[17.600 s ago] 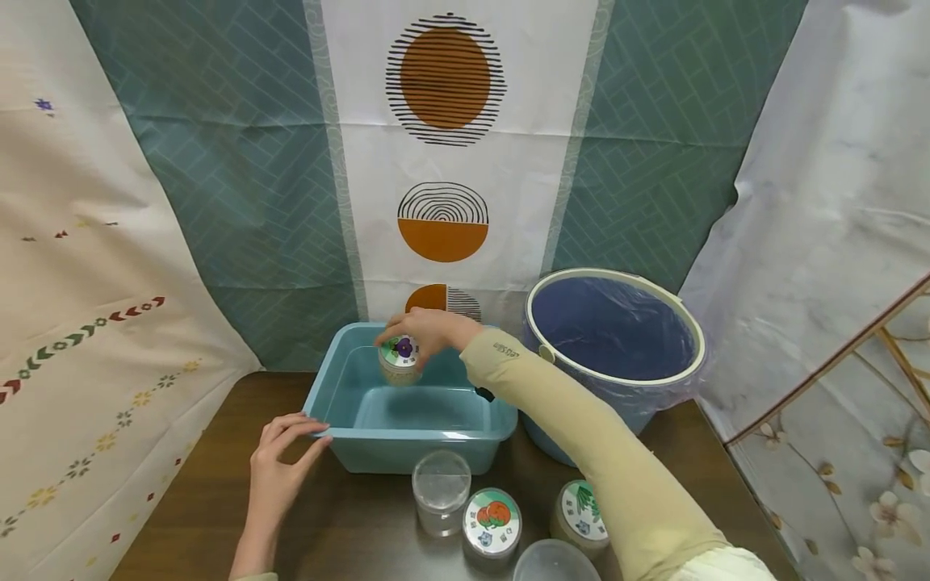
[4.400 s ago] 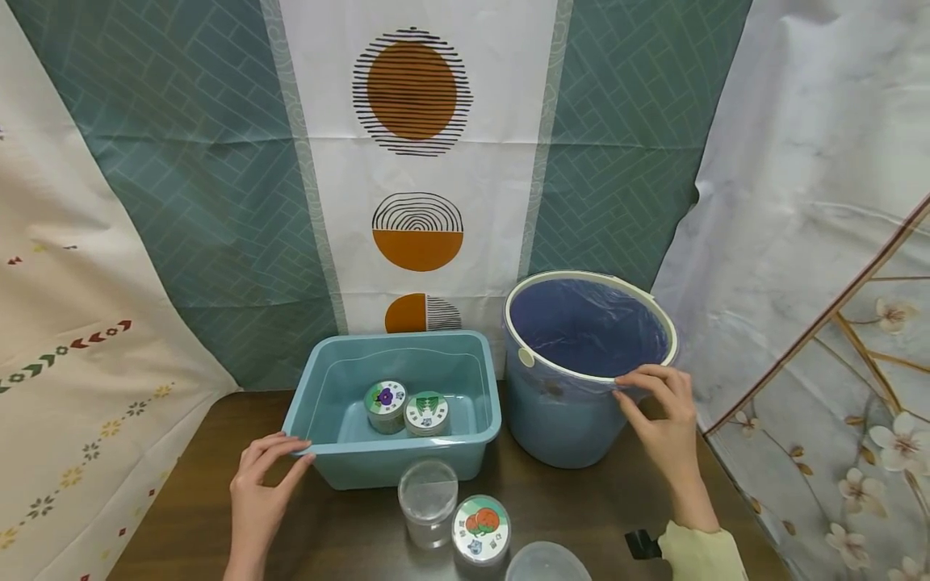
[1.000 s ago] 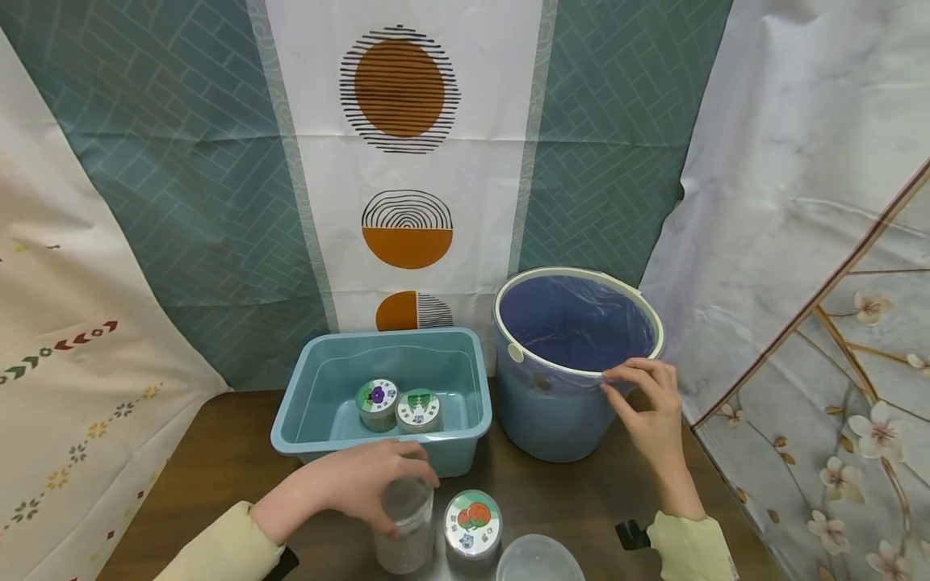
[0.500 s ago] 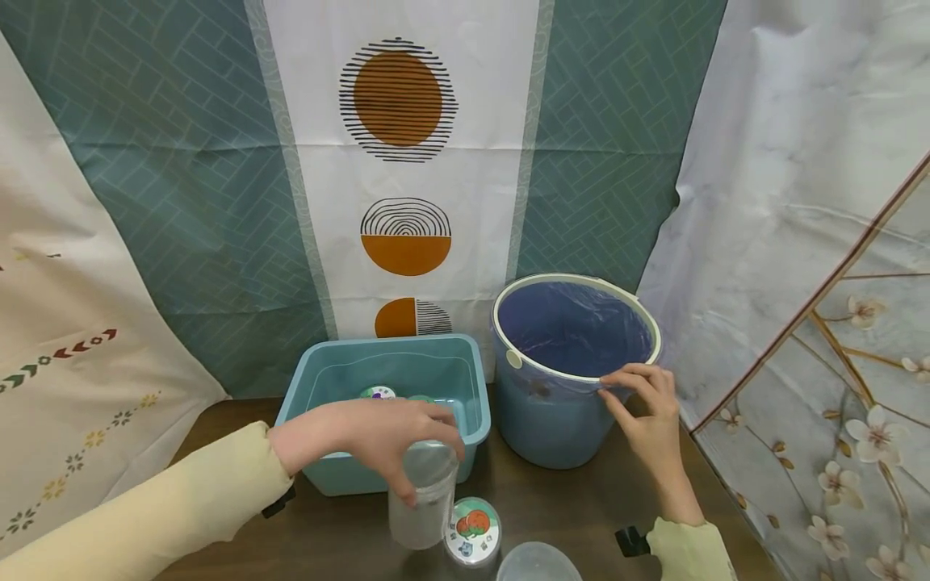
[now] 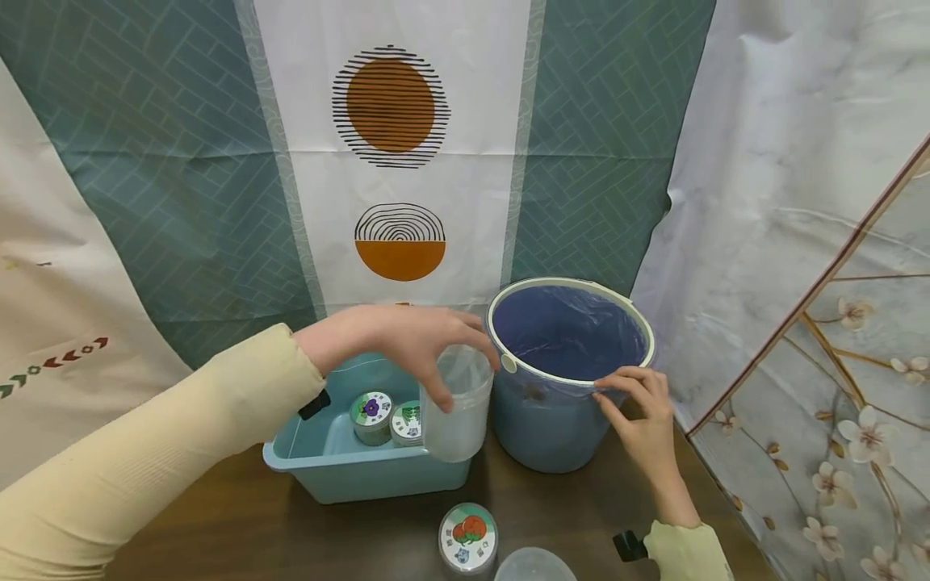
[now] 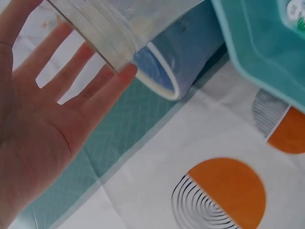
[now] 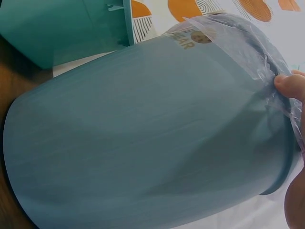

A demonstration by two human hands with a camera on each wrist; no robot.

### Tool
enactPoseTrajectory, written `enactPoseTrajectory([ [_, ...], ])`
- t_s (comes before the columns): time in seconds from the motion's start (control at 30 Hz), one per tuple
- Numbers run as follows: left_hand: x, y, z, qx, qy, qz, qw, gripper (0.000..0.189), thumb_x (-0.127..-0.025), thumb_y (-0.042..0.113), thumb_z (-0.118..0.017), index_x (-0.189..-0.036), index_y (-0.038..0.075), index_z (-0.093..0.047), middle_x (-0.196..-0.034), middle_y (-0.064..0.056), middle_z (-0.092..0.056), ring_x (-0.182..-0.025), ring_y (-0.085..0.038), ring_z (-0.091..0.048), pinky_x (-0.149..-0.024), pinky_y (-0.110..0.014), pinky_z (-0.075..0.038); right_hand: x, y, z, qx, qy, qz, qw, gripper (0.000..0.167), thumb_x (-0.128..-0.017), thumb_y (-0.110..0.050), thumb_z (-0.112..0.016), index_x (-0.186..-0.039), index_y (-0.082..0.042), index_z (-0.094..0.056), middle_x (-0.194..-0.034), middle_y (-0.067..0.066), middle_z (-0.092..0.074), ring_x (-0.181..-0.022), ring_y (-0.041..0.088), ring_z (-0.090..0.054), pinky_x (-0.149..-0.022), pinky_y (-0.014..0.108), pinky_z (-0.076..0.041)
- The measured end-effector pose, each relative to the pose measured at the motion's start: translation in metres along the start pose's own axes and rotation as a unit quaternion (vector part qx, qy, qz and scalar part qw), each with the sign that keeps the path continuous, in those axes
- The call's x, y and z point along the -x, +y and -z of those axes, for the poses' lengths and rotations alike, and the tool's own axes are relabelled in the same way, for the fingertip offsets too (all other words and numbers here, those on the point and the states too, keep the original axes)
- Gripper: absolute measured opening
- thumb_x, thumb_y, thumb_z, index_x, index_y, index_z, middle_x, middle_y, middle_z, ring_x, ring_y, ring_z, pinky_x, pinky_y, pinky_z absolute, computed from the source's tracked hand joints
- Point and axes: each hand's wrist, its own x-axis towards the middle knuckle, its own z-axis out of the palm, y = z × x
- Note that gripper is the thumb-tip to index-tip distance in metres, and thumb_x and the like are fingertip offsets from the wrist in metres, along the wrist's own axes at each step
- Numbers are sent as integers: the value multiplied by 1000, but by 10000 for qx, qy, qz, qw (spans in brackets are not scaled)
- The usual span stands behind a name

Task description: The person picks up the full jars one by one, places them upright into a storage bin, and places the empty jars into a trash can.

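My left hand [image 5: 417, 335] grips a clear plastic jar [image 5: 456, 424] round its top, thumb on one side and fingers on the other. The jar hangs slightly tilted above the table, overlapping the tub's right end in the head view; nothing shows inside it. In the left wrist view the jar [image 6: 147, 16] lies across the fingertips. On the right, my right hand [image 5: 643, 415] pinches the rim of a blue bin [image 5: 545, 432] lined with a clear bag. The right wrist view has the thumb [image 7: 291, 87] pressing the bag at that rim.
A light-blue tub [image 5: 378, 482] stands left of the bin, with a purple-flower-lid jar [image 5: 372, 410] and a green-vegetable-lid jar [image 5: 407, 421] inside. Nearer me on the brown table [image 5: 349, 541] are a tomato-lid jar [image 5: 468, 539] and a translucent-lidded container [image 5: 534, 566].
My left hand has lifted the clear jar from beside the tomato-lid jar and carried it up and right, towards the bin. The right hand stays on the bin's rim.
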Motion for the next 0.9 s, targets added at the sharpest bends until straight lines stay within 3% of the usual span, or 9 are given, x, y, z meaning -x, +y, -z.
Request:
enactPoseTrajectory([
  [0.07,-5,0,13,30,-1,-16,10000,62,-80,31,-80,-137,29,-55,-149,-1,-42,-136,-21,-38,-110,-46,-43,3,5,1,-16,0,7,10000,18,-76,-6,-83,-91,-3,-75,-96,15,-62,-103,11,-48,-94,21,-31],
  [0.23,-18,4,43,-106,68,55,9999,64,-81,31,-80,-139,30,-54,-149,-1,-43,-136,-22,-39,-108,-45,-45,1,0,0,18,53,-12,10000,24,-67,8,-81,-89,0,-74,-94,19,-60,-101,14,-47,-94,20,-30],
  [0.5,-35,8,80,-58,709,-1,9975,64,-80,33,-81,-139,30,-55,-144,4,-47,-130,-20,-43,-109,-42,-43,-12,-31,-1,-32,48,62,10000,26,-65,16,-77,-88,6,-72,-92,24,-58,-95,24,-46,-94,20,-30],
  [0.7,-59,4,92,-79,1021,-205,9945,66,-82,33,-80,-142,28,-54,-146,2,-45,-132,-21,-43,-111,-40,-40,-15,-35,1,-20,85,41,10000,23,-66,16,-77,-87,6,-71,-92,24,-58,-97,20,-46,-94,20,-30],
  [0.9,-89,-7,86,-76,1204,-67,9927,67,-82,35,-80,-143,30,-52,-150,1,-42,-138,-21,-41,-115,-41,-38,-14,-34,0,33,27,-30,10000,34,-59,23,-74,-87,5,-71,-92,24,-58,-97,21,-46,-95,19,-29],
])
